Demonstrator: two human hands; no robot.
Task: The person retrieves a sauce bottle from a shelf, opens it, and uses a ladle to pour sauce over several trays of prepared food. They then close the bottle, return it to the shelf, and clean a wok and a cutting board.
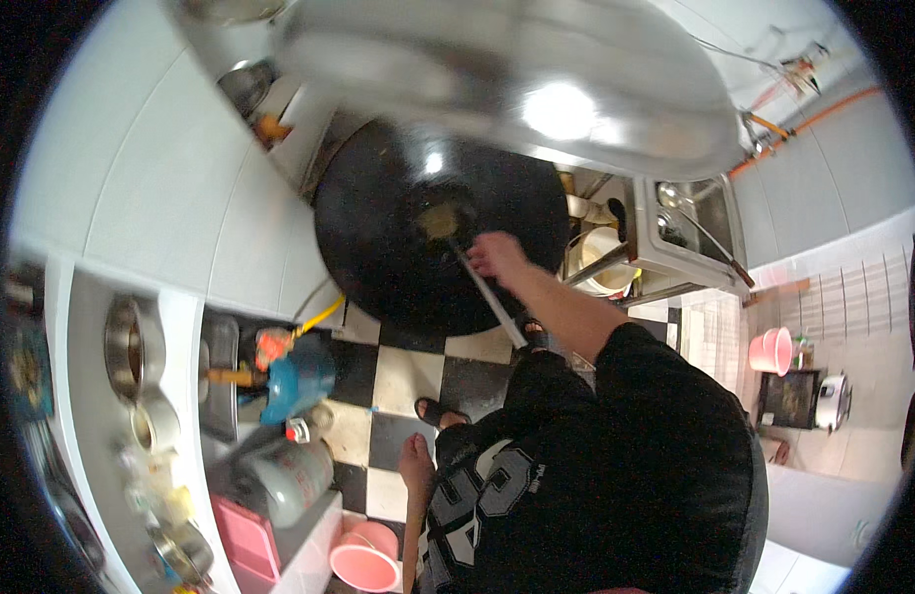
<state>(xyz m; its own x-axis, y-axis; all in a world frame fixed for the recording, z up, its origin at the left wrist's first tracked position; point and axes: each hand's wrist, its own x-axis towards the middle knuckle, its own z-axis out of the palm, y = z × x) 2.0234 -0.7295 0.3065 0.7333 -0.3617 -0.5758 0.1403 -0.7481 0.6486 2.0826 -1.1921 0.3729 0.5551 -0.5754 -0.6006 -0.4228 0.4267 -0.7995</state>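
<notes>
A large black wok [368, 228] stands in front of me, with a small pool of yellowish-brown liquid [439, 222] at its bottom. A long pale-handled utensil [495, 312] leans across the wok's near side. Its lower end meets the liquid, so I cannot make out the shape of its head. My right hand [499, 257] reaches over the wok, slightly blurred, its fingers closed at the handle's lower part. Low at my side hangs my left hand [415, 461], fingers curled, with nothing seen in it.
A big shiny metal dome [636, 89] covers the upper view. Right of the wok are a white bucket [604, 259] and a metal sink [720, 213] with a ladle [715, 243]. Gas cylinders [291, 482], a pink bucket [364, 560] and shelved pots [131, 346] lie left.
</notes>
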